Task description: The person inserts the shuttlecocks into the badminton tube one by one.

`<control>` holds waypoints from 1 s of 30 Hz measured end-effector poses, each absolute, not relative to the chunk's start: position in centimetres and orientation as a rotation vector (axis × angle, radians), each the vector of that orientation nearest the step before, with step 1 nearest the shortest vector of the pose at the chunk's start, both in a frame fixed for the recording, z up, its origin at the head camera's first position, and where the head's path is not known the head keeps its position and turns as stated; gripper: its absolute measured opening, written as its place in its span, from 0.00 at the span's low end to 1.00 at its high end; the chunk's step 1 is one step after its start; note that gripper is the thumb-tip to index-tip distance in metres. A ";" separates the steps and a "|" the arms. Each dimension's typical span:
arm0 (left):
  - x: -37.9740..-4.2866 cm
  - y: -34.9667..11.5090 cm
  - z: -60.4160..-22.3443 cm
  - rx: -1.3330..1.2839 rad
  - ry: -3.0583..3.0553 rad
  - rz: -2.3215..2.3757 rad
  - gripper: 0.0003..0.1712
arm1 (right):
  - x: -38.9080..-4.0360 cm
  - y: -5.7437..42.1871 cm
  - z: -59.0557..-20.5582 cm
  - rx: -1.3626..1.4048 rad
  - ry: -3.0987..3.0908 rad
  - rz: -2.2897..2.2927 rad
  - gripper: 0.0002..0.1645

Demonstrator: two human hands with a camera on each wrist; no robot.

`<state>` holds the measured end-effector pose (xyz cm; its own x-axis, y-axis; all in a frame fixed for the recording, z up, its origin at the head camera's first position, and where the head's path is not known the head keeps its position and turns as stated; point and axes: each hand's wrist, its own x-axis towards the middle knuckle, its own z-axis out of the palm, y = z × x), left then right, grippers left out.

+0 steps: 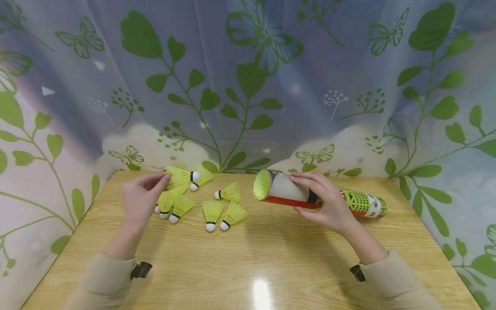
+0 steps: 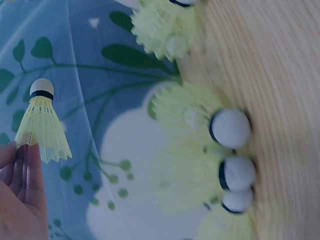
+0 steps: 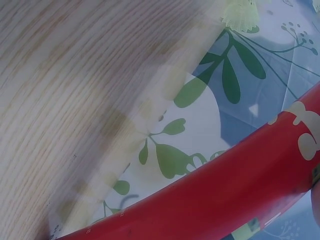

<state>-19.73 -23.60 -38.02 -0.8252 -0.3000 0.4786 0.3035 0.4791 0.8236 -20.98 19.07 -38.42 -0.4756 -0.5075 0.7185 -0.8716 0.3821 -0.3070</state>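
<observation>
My left hand (image 1: 140,199) pinches a yellow shuttlecock (image 1: 181,176) by the rim of its skirt, its white cork pointing away from the fingertips. In the left wrist view this shuttlecock (image 2: 45,127) is raised off the table. My right hand (image 1: 329,206) grips a long red, white and green shuttlecock tube (image 1: 288,189) around its middle, tilted with its mouth facing left. Yellow shows inside the mouth. Across the right wrist view runs the tube's red side (image 3: 195,200). Several shuttlecocks (image 1: 211,213) lie on the table between the hands, some partly hidden behind the held one.
The wooden table (image 1: 217,267) extends toward me, with a bright reflection near its front. A patterned curtain (image 1: 217,99) with green leaves and butterflies hangs right behind the table and along both sides. One shuttlecock (image 1: 228,192) lies nearest the tube's mouth.
</observation>
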 end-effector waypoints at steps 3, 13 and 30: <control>-19.7 -22.5 -37.8 -0.057 -2.138 -1.366 0.10 | -21.0 19.0 -38.5 1.181 -2.135 0.930 0.42; -19.1 -18.5 -36.6 -0.282 -2.057 -1.453 0.06 | -21.0 19.0 -38.5 1.157 -2.171 0.910 0.42; -19.2 -12.8 -35.4 -0.574 -2.072 -1.551 0.06 | -21.1 18.9 -38.5 1.143 -2.203 0.891 0.42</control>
